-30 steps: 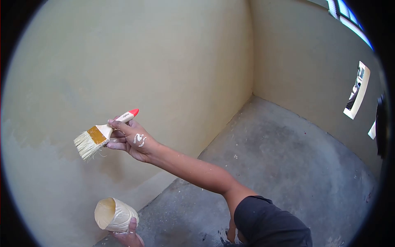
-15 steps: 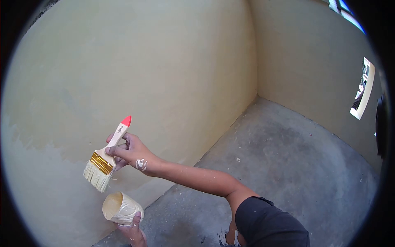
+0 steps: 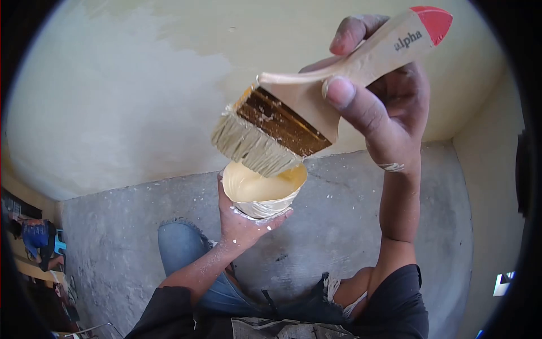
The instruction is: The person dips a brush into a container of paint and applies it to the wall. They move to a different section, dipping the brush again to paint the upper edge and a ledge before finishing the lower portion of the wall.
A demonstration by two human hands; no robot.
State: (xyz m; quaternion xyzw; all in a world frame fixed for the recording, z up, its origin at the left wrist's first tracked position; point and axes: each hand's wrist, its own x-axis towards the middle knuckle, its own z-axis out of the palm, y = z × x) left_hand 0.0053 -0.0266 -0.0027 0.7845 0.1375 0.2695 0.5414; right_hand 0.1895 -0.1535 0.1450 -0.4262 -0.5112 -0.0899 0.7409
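right hand [image 3: 389,107] pinches the paintbrush [image 3: 293,121] by its wooden handle, bristles at the mouth of the paint cup [image 3: 264,192] cradled in the curled left hand [image 3: 240,226]. the cup holds cream paint; the wall [image 3: 113,113] behind shows two tones, so its coat seems only partly laid.

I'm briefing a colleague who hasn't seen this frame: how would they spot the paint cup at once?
Start at the cream wall where it meets the grey floor. Just below that line, mid-picture, the left hand cradles the paint cup from underneath. It is the only round open vessel, holding cream paint, under the bristles of the brush.
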